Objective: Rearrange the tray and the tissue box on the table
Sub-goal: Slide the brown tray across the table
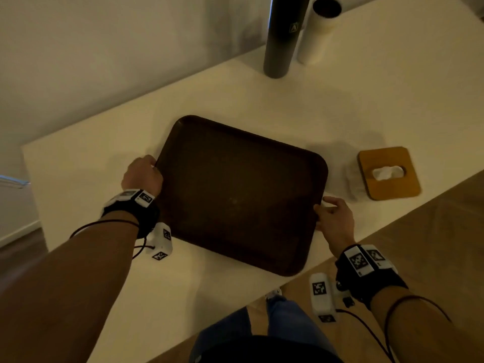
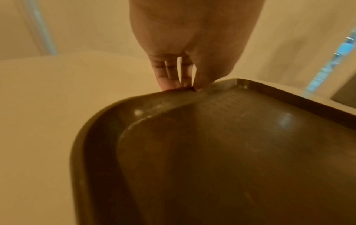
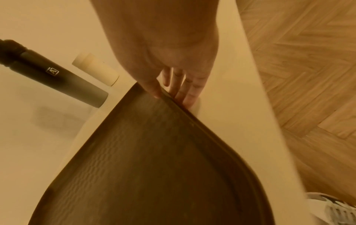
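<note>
The tray [image 1: 235,195] looks like dark brown plastic: its rim is smooth with a faint sheen that catches small highlights, while its floor carries a fine, pebbled grain and a few pale scuffs. The table [image 1: 262,100] has a plain, matt white top. The tissue box [image 1: 389,173] wears a smooth wooden lid in a warm honey tone, and soft white paper shows in its slot. A tall dark cylinder [image 1: 284,35] has a matt finish; the white cylinder [image 1: 318,30] beside it looks smooth. The floor [image 3: 308,76] is wood-grain herringbone.
</note>
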Motion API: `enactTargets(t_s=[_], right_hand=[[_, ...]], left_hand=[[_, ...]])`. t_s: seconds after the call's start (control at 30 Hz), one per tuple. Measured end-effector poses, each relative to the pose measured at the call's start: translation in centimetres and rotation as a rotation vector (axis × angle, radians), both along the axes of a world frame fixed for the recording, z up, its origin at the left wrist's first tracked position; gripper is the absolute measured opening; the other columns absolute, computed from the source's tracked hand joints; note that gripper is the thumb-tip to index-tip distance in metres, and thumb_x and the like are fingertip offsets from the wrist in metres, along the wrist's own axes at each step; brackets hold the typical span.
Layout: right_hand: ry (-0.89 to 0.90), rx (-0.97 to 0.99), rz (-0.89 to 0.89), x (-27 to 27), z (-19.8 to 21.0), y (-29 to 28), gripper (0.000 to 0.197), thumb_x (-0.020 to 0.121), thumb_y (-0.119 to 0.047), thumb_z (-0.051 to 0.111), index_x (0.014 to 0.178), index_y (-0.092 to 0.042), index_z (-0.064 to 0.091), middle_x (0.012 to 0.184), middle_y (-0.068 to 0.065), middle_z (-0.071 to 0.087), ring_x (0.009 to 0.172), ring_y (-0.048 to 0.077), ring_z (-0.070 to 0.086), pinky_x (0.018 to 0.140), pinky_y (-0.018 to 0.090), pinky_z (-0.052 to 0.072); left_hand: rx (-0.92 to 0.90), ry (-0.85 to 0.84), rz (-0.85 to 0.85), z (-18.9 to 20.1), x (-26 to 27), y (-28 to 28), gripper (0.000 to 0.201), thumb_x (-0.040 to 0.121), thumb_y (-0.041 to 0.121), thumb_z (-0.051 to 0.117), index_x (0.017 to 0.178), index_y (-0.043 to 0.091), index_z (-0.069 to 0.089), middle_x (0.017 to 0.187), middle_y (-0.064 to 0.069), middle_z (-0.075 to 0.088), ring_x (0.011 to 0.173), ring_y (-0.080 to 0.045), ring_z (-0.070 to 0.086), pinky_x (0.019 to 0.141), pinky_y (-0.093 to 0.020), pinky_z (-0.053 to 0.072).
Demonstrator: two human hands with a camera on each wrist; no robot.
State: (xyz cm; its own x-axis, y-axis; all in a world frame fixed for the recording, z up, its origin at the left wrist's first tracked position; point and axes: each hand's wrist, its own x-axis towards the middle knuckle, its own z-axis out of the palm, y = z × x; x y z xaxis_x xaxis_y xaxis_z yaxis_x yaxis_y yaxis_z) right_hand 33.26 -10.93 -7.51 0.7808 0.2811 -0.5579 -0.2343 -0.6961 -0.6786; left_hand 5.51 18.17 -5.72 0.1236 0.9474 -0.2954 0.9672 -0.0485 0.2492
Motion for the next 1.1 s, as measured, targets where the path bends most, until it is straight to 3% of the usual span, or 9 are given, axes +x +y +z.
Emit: enactTargets(t_s=[0.1,0.17,0.37,0.43,0.53,0.6,0.73,0.97,1.1], right_hand=[[-0.002,0.049,-0.013,0.0,0.0,2.7,0.041,0.086,-0.02,0.066,0.124,-0.017,0.053,0.102,0.012,0.068,0.092,0.028,0.068,0.085,0.05,0.057],[-0.009,0.04,0.0,-0.5,0.1,4.1,0.04,0.085,-0.017,0.065,0.124,-0.016,0.054,0.105,0.009,0.067,0.095,0.027,0.066,0.086,0.044,0.056],[-0.067,0.084,0.013,-0.2,0.1,9.8,0.027,0.085,-0.001,0.055,0.11,-0.01,0.061,0.096,0.006,0.066,0.078,0.021,0.063,0.064,0.029,0.052],[-0.073,0.086,0.065,0.9,-0.3,12.1,0.027,0.086,-0.002,0.055,0.109,-0.014,0.063,0.093,0.0,0.065,0.075,0.014,0.062,0.064,0.03,0.054],[-0.099,0.086,0.147,2.0,-0.9,15.2,0.029,0.087,-0.005,0.056,0.108,-0.022,0.065,0.097,-0.007,0.066,0.086,0.018,0.066,0.081,0.042,0.06],[-0.129,0.088,0.159,2.3,-1.2,17.1,0.032,0.088,-0.004,0.054,0.113,-0.019,0.067,0.103,-0.002,0.066,0.093,0.021,0.066,0.085,0.039,0.058],[-0.249,0.068,0.171,2.9,-1.0,20.0,0.031,0.088,-0.003,0.053,0.112,-0.015,0.07,0.11,0.007,0.07,0.096,0.022,0.064,0.08,0.029,0.05],[-0.333,0.05,0.225,4.4,-1.2,22.6,0.034,0.086,0.001,0.054,0.112,-0.012,0.071,0.111,0.014,0.072,0.102,0.031,0.067,0.09,0.039,0.055],[-0.34,0.058,0.223,4.5,-1.1,23.3,0.032,0.086,0.0,0.056,0.112,-0.01,0.071,0.11,0.014,0.071,0.095,0.025,0.065,0.085,0.034,0.053]], left_hand=[[-0.018,-0.02,0.105,0.0,-1.4,1.0,0.036,0.09,0.01,0.045,0.123,0.007,0.061,0.126,-0.024,0.061,0.112,-0.045,0.058,0.089,-0.047,0.047],[-0.037,-0.047,0.188,0.1,-2.3,1.6,0.037,0.089,0.01,0.045,0.122,0.008,0.061,0.125,-0.025,0.062,0.111,-0.045,0.059,0.09,-0.048,0.048],[-0.062,-0.163,0.396,0.1,-4.0,2.1,0.043,0.084,0.008,0.044,0.123,0.012,0.061,0.124,-0.022,0.064,0.108,-0.043,0.061,0.09,-0.045,0.05],[-0.064,-0.187,0.448,0.0,-4.4,2.3,0.047,0.084,0.01,0.044,0.128,0.016,0.059,0.127,-0.021,0.062,0.111,-0.043,0.06,0.092,-0.046,0.05],[-0.067,-0.217,0.498,-0.2,-4.9,2.8,0.055,0.084,0.013,0.043,0.138,0.023,0.052,0.134,-0.018,0.059,0.116,-0.041,0.057,0.096,-0.049,0.049],[-0.067,-0.241,0.529,-0.2,-5.0,3.4,0.056,0.084,0.013,0.043,0.139,0.025,0.051,0.135,-0.017,0.059,0.116,-0.041,0.058,0.097,-0.05,0.049],[-0.064,-0.265,0.58,-0.3,-4.8,4.3,0.056,0.083,0.014,0.044,0.138,0.027,0.053,0.133,-0.015,0.061,0.113,-0.041,0.06,0.094,-0.05,0.051],[-0.044,-0.279,0.626,-0.9,-4.1,5.3,0.054,0.085,0.014,0.045,0.137,0.026,0.055,0.128,-0.014,0.065,0.109,-0.039,0.063,0.09,-0.043,0.052],[-0.046,-0.283,0.64,-1.1,-4.2,6.1,0.054,0.084,0.014,0.047,0.135,0.026,0.057,0.126,-0.015,0.066,0.106,-0.039,0.064,0.089,-0.043,0.053]])
